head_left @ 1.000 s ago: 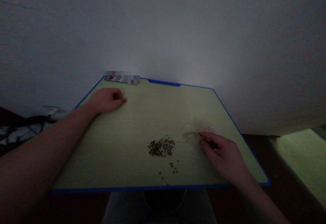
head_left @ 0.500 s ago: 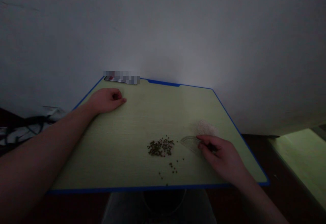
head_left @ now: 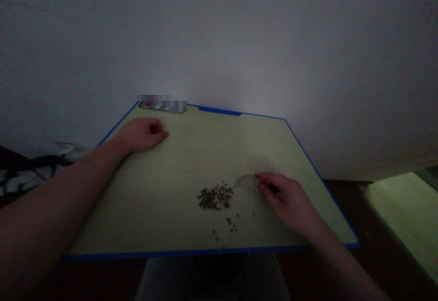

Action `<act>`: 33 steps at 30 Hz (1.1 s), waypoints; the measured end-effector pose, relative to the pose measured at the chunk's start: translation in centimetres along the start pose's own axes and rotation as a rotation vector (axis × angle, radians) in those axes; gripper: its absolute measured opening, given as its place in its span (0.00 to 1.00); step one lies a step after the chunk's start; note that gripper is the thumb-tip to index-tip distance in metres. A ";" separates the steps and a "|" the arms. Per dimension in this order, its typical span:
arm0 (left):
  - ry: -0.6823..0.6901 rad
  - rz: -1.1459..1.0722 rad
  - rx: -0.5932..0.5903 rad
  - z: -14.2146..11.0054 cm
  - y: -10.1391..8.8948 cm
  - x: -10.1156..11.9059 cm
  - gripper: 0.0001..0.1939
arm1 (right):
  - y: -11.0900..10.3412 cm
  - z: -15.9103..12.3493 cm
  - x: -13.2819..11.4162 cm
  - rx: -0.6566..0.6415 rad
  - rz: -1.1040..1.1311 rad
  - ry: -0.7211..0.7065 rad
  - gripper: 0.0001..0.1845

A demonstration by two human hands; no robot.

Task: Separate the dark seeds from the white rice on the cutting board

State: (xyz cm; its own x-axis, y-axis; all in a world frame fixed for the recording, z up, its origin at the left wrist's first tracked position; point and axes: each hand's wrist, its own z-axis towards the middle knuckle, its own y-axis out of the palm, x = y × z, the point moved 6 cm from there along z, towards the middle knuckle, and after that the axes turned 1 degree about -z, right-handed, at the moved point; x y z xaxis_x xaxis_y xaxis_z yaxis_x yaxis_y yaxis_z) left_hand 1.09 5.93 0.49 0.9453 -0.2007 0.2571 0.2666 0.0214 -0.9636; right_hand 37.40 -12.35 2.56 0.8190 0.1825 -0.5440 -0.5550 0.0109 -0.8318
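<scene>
Clear fan-shaped plate (head_left: 247, 184): at table (head_left: 153, 210) level, between dark grain pile (head_left: 215, 197) and pale heap (head_left: 278, 168), beside both. Right hand (head_left: 287, 200): thumb and forefinger pinch plate at right end. Left hand (head_left: 141, 134): rests at far left, fingers loosely curled; full closure cannot be told. Handling, judged: plate light, thin, fairly stiff, smooth, may crack if bent. Hold: end pinch, curved edge free.

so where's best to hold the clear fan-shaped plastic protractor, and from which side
Probably grip the protractor by its right end, from the right, where the bare right hand pinches it: it looks thin and flat, which suits a pinch, and its left tip lies close to the heap of small dark grains.
</scene>
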 end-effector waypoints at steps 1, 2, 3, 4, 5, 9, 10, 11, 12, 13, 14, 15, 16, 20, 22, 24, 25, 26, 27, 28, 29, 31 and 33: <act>-0.001 0.000 0.000 0.0 0.0 0.0 0.19 | 0.1 0.0 0.0 -0.006 0.003 -0.010 0.18; -0.004 0.003 0.004 0.0 0.0 0.0 0.19 | 0.1 0.0 0.0 -0.018 0.012 -0.019 0.17; 0.000 0.005 0.004 0.0 0.0 0.0 0.19 | 0.2 -0.1 0.1 -0.030 0.024 -0.027 0.17; 0.003 0.002 0.001 0.0 0.1 0.1 0.19 | 0.2 -0.2 0.1 -0.046 0.038 -0.035 0.16; 0.004 0.006 -0.002 0.1 0.1 0.1 0.19 | 0.3 -0.4 0.1 -0.063 0.050 -0.042 0.16; 0.004 0.021 -0.003 0.1 0.1 0.1 0.19 | 0.2 -0.6 0.3 -0.057 0.063 -0.028 0.15; 0.002 0.022 -0.004 0.1 0.1 0.1 0.19 | 0.1 -0.5 0.3 -0.040 0.057 -0.023 0.15; 0.001 0.024 -0.004 0.1 0.0 0.1 0.19 | 0.1 -0.3 0.2 -0.023 0.048 -0.023 0.16; 0.002 0.026 -0.004 0.1 0.0 0.1 0.18 | 0.1 -0.1 0.0 -0.016 0.038 -0.031 0.16; 0.004 0.025 -0.004 0.1 0.0 0.1 0.18 | 0.1 0.1 -0.2 -0.016 0.028 -0.044 0.17; 0.006 0.024 -0.004 0.1 -0.1 0.2 0.18 | 0.2 0.2 -0.5 -0.022 0.020 -0.060 0.17; 0.008 0.023 -0.004 0.1 -0.1 0.2 0.18 | 0.2 0.3 -0.6 -0.035 0.016 -0.075 0.17; 0.011 0.020 -0.006 0.0 -0.1 0.2 0.18 | 0.3 0.2 -0.7 -0.051 0.014 -0.083 0.17; 0.024 0.003 -0.018 -0.1 0.0 0.2 0.20 | 0.0 -0.6 -0.1 -0.088 0.017 -0.064 0.15; 0.016 -0.001 -0.019 -0.1 0.0 0.2 0.20 | -0.3 -0.9 0.3 -0.066 0.011 -0.059 0.15; 0.006 0.003 -0.016 -0.1 0.0 0.2 0.20 | -0.4 -1.0 0.4 -0.050 0.008 -0.060 0.15; 0.004 0.007 -0.017 -0.1 0.0 0.2 0.20 | -0.4 -1.0 0.3 -0.049 0.009 -0.062 0.15; 0.003 0.010 -0.019 -0.1 0.0 0.3 0.20 | -0.3 -0.9 0.2 -0.056 0.010 -0.067 0.15; 0.002 0.011 -0.021 -0.1 0.0 0.3 0.20 | -0.2 -0.9 0.0 -0.065 0.010 -0.075 0.15; 0.002 0.012 -0.024 -0.1 0.0 0.4 0.20 | -0.2 -0.8 -0.2 -0.072 0.011 -0.084 0.15; 0.003 0.013 -0.026 -0.1 0.0 0.4 0.20 | -0.2 -0.9 -0.4 -0.074 0.010 -0.091 0.15; 0.007 0.015 -0.028 -0.1 0.0 0.4 0.21 | -0.3 -1.0 -0.5 -0.066 0.008 -0.091 0.14; 0.012 0.014 -0.026 -0.1 0.0 0.4 0.21 | -0.4 -1.2 -0.4 -0.059 0.004 -0.089 0.14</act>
State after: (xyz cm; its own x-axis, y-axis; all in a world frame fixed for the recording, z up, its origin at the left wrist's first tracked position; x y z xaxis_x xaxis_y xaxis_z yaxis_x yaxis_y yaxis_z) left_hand 1.46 5.70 0.58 0.9465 -0.2126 0.2429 0.2483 -0.0014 -0.9687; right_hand 37.47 -13.63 2.96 0.7991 0.2689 -0.5377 -0.5465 -0.0476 -0.8361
